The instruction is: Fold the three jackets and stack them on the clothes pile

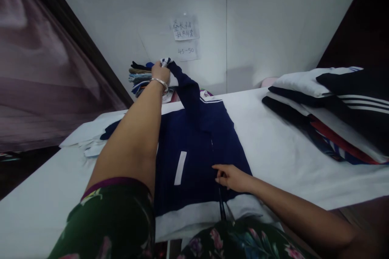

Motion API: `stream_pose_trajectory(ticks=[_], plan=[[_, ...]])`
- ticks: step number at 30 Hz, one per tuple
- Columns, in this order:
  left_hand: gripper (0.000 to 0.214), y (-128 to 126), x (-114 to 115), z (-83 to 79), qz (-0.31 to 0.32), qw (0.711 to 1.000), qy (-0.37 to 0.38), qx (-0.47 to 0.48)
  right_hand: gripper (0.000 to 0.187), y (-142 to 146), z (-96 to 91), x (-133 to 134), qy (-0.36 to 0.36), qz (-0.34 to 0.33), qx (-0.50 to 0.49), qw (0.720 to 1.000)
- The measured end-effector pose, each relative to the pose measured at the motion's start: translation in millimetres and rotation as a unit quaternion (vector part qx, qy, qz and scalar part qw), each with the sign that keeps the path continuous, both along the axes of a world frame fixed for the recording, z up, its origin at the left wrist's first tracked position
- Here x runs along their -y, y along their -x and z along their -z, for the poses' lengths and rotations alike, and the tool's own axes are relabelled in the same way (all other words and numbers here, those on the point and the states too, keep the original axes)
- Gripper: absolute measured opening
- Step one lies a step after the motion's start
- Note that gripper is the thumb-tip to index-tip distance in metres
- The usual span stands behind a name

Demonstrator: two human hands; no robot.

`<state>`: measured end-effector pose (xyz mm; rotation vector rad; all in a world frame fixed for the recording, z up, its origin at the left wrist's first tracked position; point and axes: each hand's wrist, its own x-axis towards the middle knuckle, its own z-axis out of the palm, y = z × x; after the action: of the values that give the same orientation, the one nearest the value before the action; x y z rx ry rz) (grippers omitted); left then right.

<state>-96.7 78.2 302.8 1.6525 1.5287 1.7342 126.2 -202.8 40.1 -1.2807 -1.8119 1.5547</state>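
Note:
A navy jacket (197, 170) with a white hem, a white strip at its pocket and a front zipper lies spread on the white table (282, 149). My left hand (161, 72), wearing a silver bangle, reaches to the far side and is closed on the jacket's striped cuff. It holds that sleeve (189, 89) up off the table. On the jacket's front, beside the zipper, rests my right hand (232, 177). Its index finger is stretched out, the other fingers are partly curled, and I see nothing gripped in it.
A stack of folded clothes (343, 113) stands at the right. Behind my left hand is another pile of folded clothes (139, 77). White and dark garments (97, 137) lie at the left. A handwritten paper sign (186, 30) hangs on the wall; a curtain (54, 68) hangs at the left.

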Motion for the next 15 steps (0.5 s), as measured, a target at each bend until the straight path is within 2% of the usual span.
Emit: stream_pose_trajectory(ticks=[3, 5, 8, 10, 12, 13, 15], plan=[[0.032, -9.0, 7.1, -7.4, 0.018, 0.998, -0.004, -0.058, 0.043, 0.1, 2.0, 3.0, 0.001, -0.007, -0.013, 1.0], [0.028, -20.2, 20.8, -16.3, 0.056, 0.992, -0.011, -0.111, 0.039, -3.3, 0.0, 1.2, 0.0, 0.013, -0.065, 0.998], [0.027, -46.2, 57.0, -29.2, 0.135, 0.966, -0.008, -0.223, 0.038, -16.1, -8.9, -10.0, 0.014, 0.089, -0.163, 0.982], [0.032, -67.7, 91.1, -26.2, 0.172, 0.928, 0.012, -0.329, 0.039, -29.6, -16.9, -21.0, 0.049, 0.162, -0.226, 0.959], [0.033, -89.4, 132.6, -2.8, 0.215, 0.881, 0.045, -0.42, 0.037, -44.4, -23.4, -31.3, 0.085, 0.223, -0.29, 0.927], [0.03, -99.2, 155.3, 18.2, 0.255, 0.857, 0.053, -0.444, 0.036, -51.1, -25.3, -35.2, 0.101, 0.241, -0.318, 0.912], [0.02, -115.4, 201.7, 76.0, 0.355, 0.816, 0.057, -0.454, 0.037, -60.9, -25.4, -39.2, 0.128, 0.248, -0.347, 0.895]])
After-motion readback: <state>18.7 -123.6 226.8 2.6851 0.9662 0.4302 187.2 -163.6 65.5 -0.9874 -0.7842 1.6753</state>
